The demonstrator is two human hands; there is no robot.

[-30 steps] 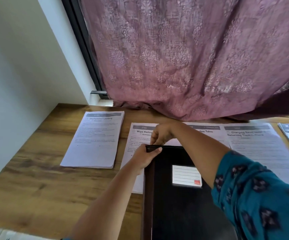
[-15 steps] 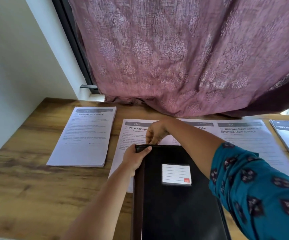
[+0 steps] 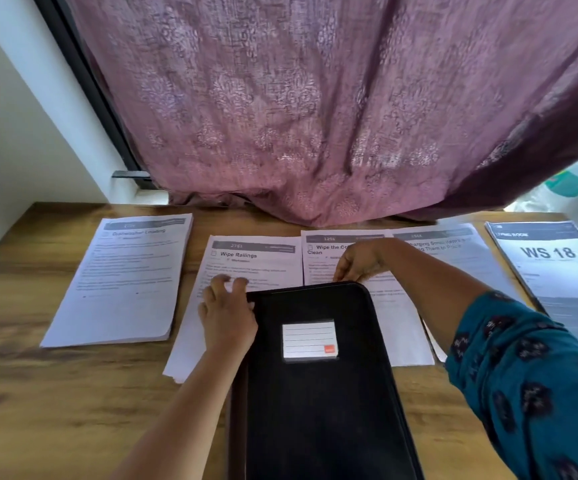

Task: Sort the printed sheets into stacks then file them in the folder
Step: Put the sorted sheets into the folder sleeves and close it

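While the black folder [image 3: 318, 382] lies shut over the middle stacks, my left hand [image 3: 227, 315] rests at its far left corner, fingers loosely spread on the "Wipe Railings" stack [image 3: 246, 261]. My right hand [image 3: 358, 263] pinches its far edge. Left of the folder lies another stack [image 3: 125, 278]; right of it, the "WS 18" stack [image 3: 554, 271].

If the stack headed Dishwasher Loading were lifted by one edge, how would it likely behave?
The Dishwasher Loading stack looks like loose sheets with no clip visible, so it would probably sag and fan apart. Its near edge shows many layers, so it is likely heavy for paper. Pushed across the smooth wooden table, the top sheets might slide first.
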